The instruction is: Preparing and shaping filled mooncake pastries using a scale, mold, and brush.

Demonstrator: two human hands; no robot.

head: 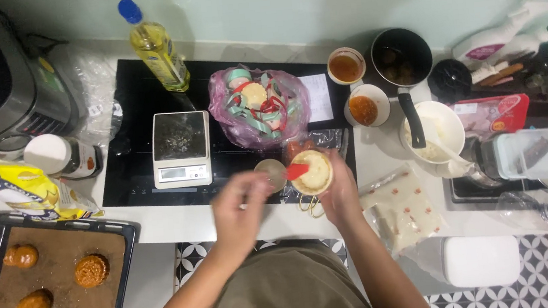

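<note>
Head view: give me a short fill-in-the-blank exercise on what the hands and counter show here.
1. The right hand holds a small cup of pale filling with a ____ spatula in it.
2. The kitchen scale stands on a ____ cooktop.
3. The baking tray with browned pastries lies to the person's ____.

Missing words: red; black; left

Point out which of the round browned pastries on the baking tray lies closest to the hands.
The pastry nearest the tray's right edge, patterned on top. It lies closest to the left hand; the others sit further left on the brown paper.
</note>
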